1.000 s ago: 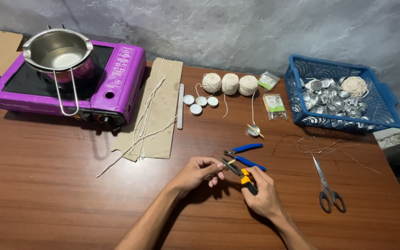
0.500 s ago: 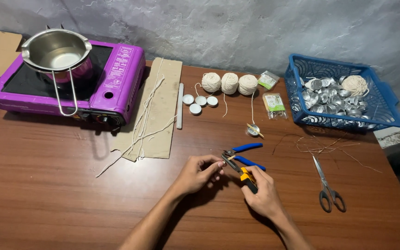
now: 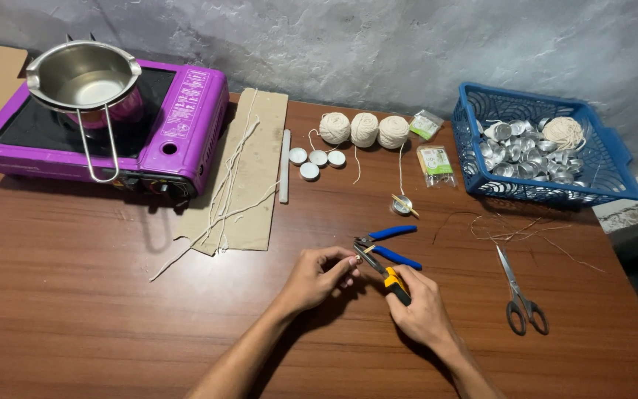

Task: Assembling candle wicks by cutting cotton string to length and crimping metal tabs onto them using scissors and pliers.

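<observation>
your wooden counter and everything standing on it looks as it did a second ago: the purple portable stove with the steel pot on it at the far left, the blue basket of small metal cups and a ball of string at the far right, the cardboard strip with loose lengths of wick lying over it, and the three balls of string in a row near the wall. the scissors lie to your right, and the blue-handled pliers rest on the counter just beyond your hands, untouched.

the only change is small and sits at your hands. over the last second they have drawn slightly nearer to each other and a little toward you. your right hand stays clenched around the yellow-and-black handle of the small tool, whose metal tip points up and left. your left hand has its fingers pinched right at that tip, closed on something too small to make out. it may be a bit of wick or a metal tab, but you cannot tell from here.

judging by that, the fine work at the tool's tip is under way, with both hands committed and nothing set down.
</observation>
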